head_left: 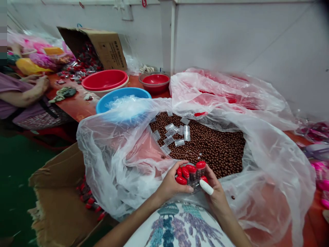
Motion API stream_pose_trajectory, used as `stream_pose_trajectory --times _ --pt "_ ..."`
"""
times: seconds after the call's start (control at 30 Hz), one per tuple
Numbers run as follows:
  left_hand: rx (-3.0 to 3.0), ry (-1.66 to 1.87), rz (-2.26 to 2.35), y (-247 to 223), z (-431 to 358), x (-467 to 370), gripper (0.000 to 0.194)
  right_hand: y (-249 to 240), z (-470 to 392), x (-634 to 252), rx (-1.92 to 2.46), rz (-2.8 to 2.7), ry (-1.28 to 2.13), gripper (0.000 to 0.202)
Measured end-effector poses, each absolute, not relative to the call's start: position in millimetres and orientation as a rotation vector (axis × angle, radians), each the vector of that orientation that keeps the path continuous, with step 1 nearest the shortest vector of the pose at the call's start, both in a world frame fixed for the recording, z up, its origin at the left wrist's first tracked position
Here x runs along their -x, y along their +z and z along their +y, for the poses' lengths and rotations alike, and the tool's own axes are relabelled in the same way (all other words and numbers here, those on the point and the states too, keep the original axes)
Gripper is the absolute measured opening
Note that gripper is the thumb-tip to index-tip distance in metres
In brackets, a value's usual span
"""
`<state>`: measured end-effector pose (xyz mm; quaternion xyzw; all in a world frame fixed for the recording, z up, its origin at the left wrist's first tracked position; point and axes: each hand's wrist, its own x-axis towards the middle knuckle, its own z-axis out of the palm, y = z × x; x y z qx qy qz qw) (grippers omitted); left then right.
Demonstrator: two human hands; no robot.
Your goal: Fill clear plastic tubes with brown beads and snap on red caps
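Observation:
Several small clear plastic containers with red oval caps point(190, 168) are bunched between my two hands, close to my body. My left hand point(171, 181) wraps round the bunch from the left, its thumb across the lower side. On the right, my right hand point(214, 187) grips the same bunch, a white cover on its thumb. Dark contents show through some containers. Just beyond my hands, a heap of small brown balls point(218, 147) lies in an open clear plastic bag point(115, 151). Several clear empty containers point(179, 142) rest on the balls.
A blue basin point(123, 92), red basins point(105, 80) and a tipped cardboard box point(108, 48) of red-capped containers stand behind. Red caps sit in a bag point(226, 85) at back right. An open carton point(56, 195) is at lower left. Another person's arm point(28, 91) shows at far left.

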<state>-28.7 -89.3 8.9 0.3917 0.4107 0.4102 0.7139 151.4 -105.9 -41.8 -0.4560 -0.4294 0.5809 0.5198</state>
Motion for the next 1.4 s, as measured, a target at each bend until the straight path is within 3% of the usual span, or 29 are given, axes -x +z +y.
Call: stream_pose_trajectory --times 0.53,1.0,1.17,1.4 --pt "-1.273 1.108 1.188 33.8 -103.8 49.5 0.057 -21.0 -92.2 -122.0 1.04 -1.166 1.397 0.055" --pt "-1.618 1.233 1.138 19.9 -103.4 58.5 0.05 -23.9 -90.0 -116.3 1.012 -1.055 1.471 0.056" --pt "-1.54 1.258 1.142 17.6 -103.7 58.3 0.051 -18.3 -89.5 -114.2 1.017 -1.06 1.484 0.057" --pt "-0.995 1.213 1.026 10.9 -103.6 63.9 0.059 -3.1 -83.5 -103.3 1.039 -1.008 1.554 0.06"
